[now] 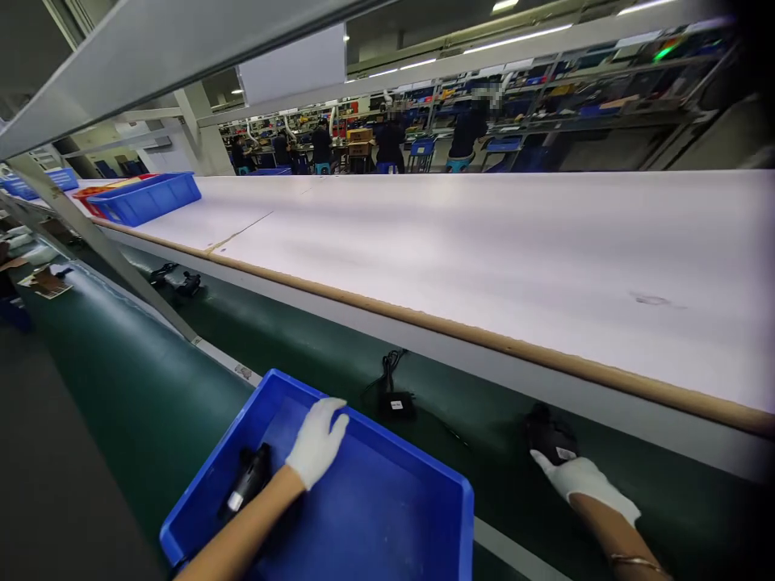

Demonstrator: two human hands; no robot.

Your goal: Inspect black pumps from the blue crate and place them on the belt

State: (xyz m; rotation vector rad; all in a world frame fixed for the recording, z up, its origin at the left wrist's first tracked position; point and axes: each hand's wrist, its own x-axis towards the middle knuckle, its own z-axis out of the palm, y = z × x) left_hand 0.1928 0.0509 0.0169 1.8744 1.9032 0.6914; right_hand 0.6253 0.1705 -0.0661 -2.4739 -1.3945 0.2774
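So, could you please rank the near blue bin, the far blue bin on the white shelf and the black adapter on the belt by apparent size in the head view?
1. Near blue bin, largest, though nearness to the camera inflates it.
2. Far blue bin; possibly the same true size.
3. Black adapter, smallest.
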